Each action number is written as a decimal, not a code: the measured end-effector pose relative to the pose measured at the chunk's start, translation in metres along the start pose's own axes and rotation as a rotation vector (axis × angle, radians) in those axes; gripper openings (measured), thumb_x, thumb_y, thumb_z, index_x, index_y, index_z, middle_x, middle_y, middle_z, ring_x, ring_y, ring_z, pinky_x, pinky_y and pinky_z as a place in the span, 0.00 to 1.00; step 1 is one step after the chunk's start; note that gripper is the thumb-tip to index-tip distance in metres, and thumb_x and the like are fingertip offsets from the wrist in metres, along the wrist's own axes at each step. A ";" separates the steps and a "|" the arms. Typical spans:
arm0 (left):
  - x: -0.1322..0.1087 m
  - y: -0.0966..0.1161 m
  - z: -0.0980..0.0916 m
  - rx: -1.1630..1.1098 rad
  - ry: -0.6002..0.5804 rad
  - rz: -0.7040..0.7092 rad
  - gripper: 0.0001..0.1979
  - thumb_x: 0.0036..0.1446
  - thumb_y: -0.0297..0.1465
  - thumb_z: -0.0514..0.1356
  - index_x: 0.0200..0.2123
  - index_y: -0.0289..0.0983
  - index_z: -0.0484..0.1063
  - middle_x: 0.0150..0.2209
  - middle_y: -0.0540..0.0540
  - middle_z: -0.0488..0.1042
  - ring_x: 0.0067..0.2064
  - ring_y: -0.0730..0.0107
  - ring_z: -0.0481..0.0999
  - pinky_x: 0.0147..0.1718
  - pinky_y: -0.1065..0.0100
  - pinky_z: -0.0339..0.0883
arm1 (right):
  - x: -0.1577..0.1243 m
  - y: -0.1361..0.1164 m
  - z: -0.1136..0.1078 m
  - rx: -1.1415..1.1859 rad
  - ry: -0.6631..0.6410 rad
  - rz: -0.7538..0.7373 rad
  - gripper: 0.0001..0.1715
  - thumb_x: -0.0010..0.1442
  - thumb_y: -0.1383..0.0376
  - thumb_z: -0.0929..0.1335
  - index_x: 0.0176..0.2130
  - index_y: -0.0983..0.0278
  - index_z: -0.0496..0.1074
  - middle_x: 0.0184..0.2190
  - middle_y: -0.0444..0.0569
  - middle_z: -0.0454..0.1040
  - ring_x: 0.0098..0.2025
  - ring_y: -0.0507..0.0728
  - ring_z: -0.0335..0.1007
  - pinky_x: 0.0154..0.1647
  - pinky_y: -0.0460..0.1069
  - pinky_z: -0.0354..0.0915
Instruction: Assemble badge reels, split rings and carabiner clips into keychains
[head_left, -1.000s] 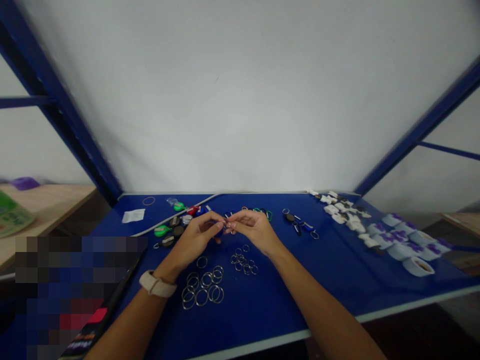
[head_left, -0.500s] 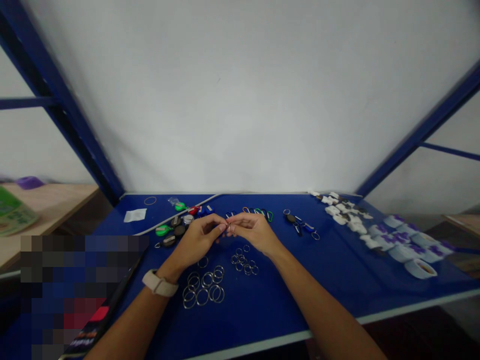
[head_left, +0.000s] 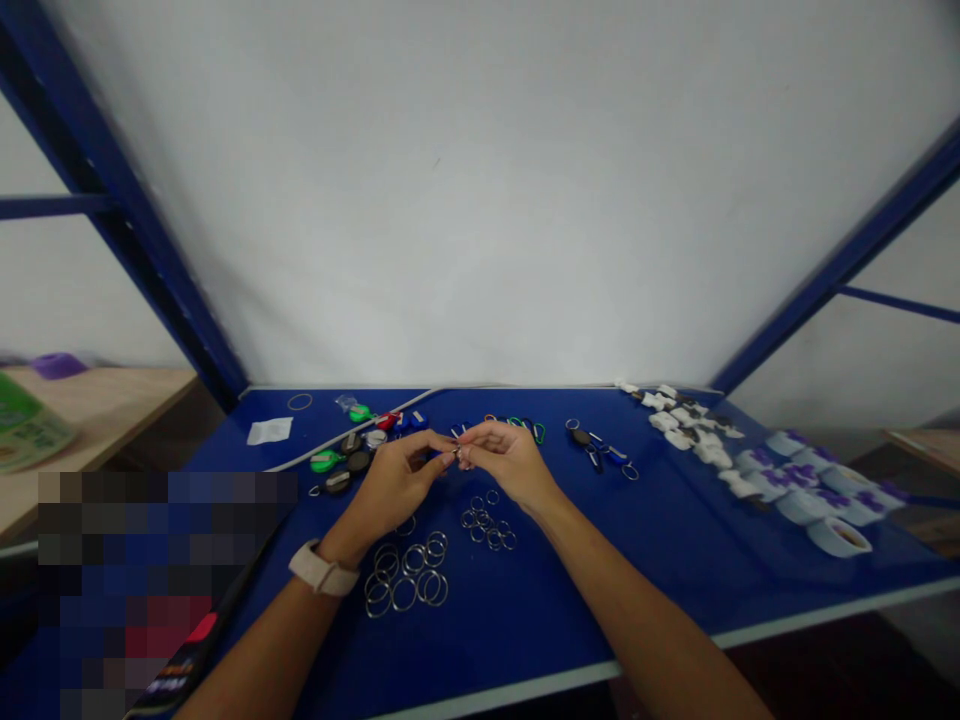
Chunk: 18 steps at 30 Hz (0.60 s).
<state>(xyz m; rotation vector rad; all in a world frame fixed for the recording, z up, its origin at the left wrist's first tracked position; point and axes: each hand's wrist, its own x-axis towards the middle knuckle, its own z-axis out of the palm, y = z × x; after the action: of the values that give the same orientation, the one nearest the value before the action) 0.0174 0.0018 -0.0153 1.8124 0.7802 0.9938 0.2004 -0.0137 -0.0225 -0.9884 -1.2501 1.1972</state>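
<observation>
Split ring (head_left: 457,454) pinched between both hands (head_left: 396,486) (head_left: 507,460)

The left hand (head_left: 394,483) and right hand (head_left: 510,460) pinch a small metal ring (head_left: 457,453) between their fingertips above the blue desk (head_left: 570,590), with loose key rings (head_left: 405,575) just below and key fobs (head_left: 337,470) to the left

Plain white wall (head_left: 480,200) — blue steel rack uprights (head_left: 142,240) on both sides, pale wooden tabletop (head_left: 112,400) off left

A cream-strapped watch (head_left: 321,569) circles the bare left wrist (head_left: 343,542).
</observation>
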 end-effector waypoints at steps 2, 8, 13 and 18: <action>-0.001 -0.002 0.000 0.060 0.033 0.026 0.06 0.61 0.32 0.61 0.37 0.39 0.79 0.44 0.42 0.81 0.46 0.60 0.79 0.46 0.59 0.73 | 0.000 0.000 0.000 -0.002 0.022 -0.019 0.08 0.49 0.65 0.75 0.31 0.63 0.75 0.23 0.43 0.77 0.27 0.52 0.75 0.32 0.49 0.69; 0.000 -0.004 0.000 0.328 0.079 0.219 0.05 0.60 0.27 0.62 0.36 0.39 0.79 0.42 0.44 0.81 0.44 0.62 0.80 0.45 0.61 0.73 | 0.000 0.003 -0.001 -0.082 0.038 -0.032 0.09 0.50 0.64 0.74 0.31 0.63 0.73 0.22 0.42 0.75 0.26 0.52 0.73 0.31 0.49 0.68; 0.000 -0.005 0.001 0.443 0.061 0.357 0.07 0.61 0.24 0.61 0.37 0.39 0.78 0.38 0.47 0.81 0.40 0.67 0.80 0.43 0.65 0.72 | -0.001 0.005 0.000 -0.142 0.045 -0.036 0.08 0.50 0.65 0.73 0.31 0.63 0.71 0.23 0.42 0.75 0.26 0.52 0.72 0.30 0.49 0.68; -0.001 -0.008 0.001 0.478 0.033 0.343 0.07 0.62 0.23 0.60 0.37 0.39 0.77 0.38 0.47 0.79 0.39 0.67 0.78 0.42 0.65 0.71 | -0.002 0.005 0.001 -0.199 0.032 -0.064 0.07 0.52 0.67 0.72 0.31 0.63 0.68 0.23 0.42 0.74 0.25 0.52 0.72 0.29 0.48 0.66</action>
<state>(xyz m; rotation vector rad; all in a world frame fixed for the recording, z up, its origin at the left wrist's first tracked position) 0.0171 0.0032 -0.0230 2.4074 0.7896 1.1217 0.1992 -0.0154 -0.0275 -1.0996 -1.3849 1.0178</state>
